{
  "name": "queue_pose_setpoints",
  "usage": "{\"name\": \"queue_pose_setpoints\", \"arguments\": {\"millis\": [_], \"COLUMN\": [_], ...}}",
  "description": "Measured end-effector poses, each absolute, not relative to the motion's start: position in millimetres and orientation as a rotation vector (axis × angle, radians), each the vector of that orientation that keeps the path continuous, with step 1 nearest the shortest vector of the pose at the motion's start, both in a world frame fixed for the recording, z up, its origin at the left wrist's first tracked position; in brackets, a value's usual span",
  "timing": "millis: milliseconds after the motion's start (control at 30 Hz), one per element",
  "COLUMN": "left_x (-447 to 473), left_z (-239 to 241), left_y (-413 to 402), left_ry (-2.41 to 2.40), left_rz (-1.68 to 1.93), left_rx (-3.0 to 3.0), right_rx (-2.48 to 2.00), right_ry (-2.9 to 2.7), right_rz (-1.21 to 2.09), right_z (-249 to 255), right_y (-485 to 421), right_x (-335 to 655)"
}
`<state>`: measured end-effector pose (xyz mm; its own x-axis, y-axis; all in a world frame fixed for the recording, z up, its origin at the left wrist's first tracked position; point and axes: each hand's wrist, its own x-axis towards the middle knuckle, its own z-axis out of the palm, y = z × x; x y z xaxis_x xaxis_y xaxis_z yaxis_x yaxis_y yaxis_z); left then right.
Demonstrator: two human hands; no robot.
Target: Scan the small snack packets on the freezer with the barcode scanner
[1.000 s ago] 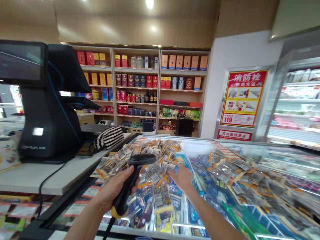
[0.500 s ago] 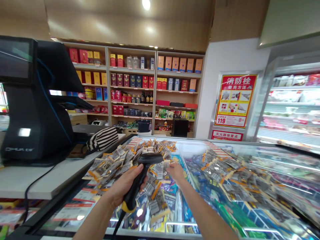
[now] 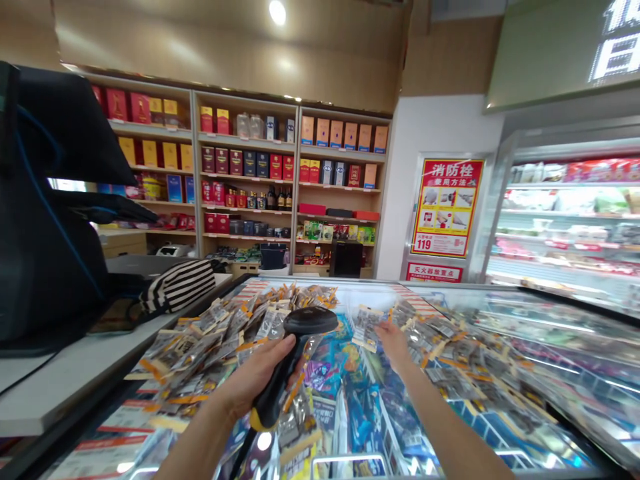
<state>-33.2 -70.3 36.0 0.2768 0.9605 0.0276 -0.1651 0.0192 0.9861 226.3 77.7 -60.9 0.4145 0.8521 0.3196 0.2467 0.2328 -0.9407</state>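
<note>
My left hand (image 3: pixel 265 373) is wrapped round the handle of a black and yellow barcode scanner (image 3: pixel 310 321), its head up and its cord hanging down. In my right hand (image 3: pixel 395 343) is one small clear snack packet (image 3: pixel 367 327) with pale and orange edges, pinched at its right side above the glass. A heap of similar packets (image 3: pixel 200 340) lies to the left, partly behind the scanner. Another pile of packets (image 3: pixel 460 353) spreads out on the right. Several packets also lie below the scanner, partly hidden by my left hand.
The piles rest on a glass-topped freezer (image 3: pixel 345 287) with colourful bags inside. At left a counter (image 3: pixel 35 393) carries a black checkout terminal (image 3: pixel 55 200) and a striped pouch (image 3: pixel 180 287). Shelves of boxes (image 3: pixel 245 167) stand behind, and a lit display cooler (image 3: pixel 575 220) stands at right.
My right hand has moved right with the packet, away from the scanner and toward the right pile. The scanner stays in my left hand. The view has turned slightly to the right.
</note>
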Motion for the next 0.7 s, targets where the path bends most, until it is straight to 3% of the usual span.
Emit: {"name": "queue_pose_setpoints", "arguments": {"millis": [700], "left_x": [-28], "left_z": [35], "left_y": [-71], "left_ry": [0.803], "left_rz": [1.003], "left_rx": [1.235], "right_rx": [-1.306], "right_ry": [-1.108], "right_rz": [0.520], "right_z": [-56], "right_y": [77], "right_x": [250]}}
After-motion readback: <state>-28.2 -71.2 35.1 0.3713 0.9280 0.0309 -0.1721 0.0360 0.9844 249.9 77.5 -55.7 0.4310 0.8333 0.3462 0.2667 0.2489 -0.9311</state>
